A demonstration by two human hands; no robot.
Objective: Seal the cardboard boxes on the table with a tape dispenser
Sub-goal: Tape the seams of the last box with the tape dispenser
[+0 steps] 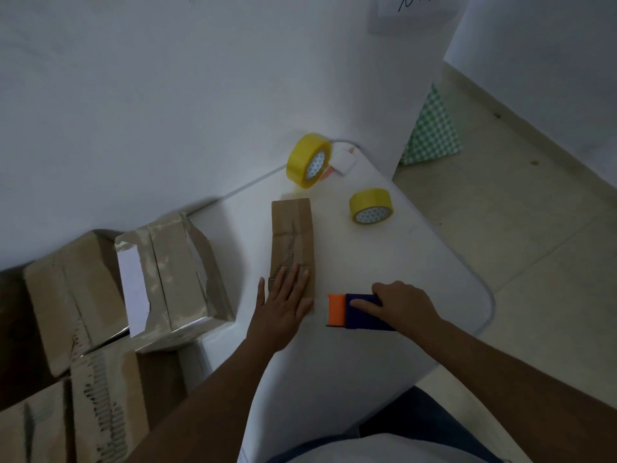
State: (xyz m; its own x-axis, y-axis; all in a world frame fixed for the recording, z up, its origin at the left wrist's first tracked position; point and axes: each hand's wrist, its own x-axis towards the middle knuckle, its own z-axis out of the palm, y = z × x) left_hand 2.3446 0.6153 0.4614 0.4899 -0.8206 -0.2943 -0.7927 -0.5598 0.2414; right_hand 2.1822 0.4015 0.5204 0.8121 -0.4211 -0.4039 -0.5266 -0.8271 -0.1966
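Pressing flat with straight fingers, my left hand (283, 302) rests on the near end of a long, narrow cardboard box (293, 242) lying mid-table (417, 262), its top torn to bare corrugation. My right hand (400, 304) grips the tape dispenser (354, 312), navy with an orange front, just beside it. Two yellow tape rolls (309, 160) (370, 206) sit farther back. Writing on the wall paper (417, 5) is unreadable.
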